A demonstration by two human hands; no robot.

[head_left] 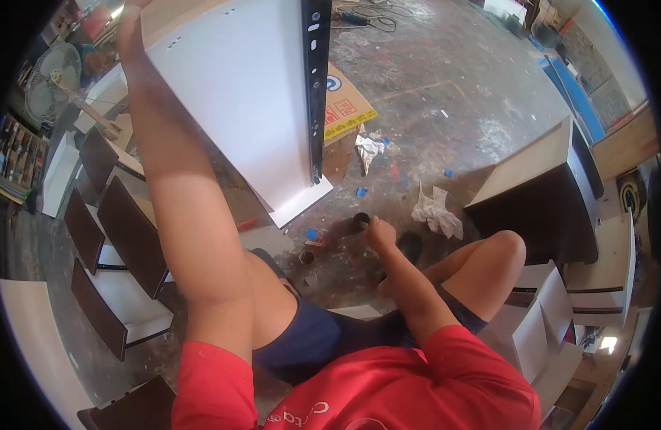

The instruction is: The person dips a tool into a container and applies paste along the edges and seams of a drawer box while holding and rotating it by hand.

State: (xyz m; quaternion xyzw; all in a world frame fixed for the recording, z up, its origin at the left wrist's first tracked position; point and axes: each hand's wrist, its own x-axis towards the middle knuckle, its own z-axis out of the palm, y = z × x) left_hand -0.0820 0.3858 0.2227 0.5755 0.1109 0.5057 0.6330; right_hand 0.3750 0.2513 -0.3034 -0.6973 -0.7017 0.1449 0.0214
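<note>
A large white panel stands tilted in front of me, with a black slotted metal rail along its right side. My left hand is at the panel's upper left corner, closed on its edge; its fingers are partly cut off by the frame. Low over the floor, my right hand is closed round the side of a small dark round container. Another small round container rests on the floor to the left of that hand.
Dark-fronted drawers lie at left, near a fan. A dark-sided cabinet piece stands at right. White rags, blue scraps and a yellow-edged cardboard box are ahead. Cables lie farther off.
</note>
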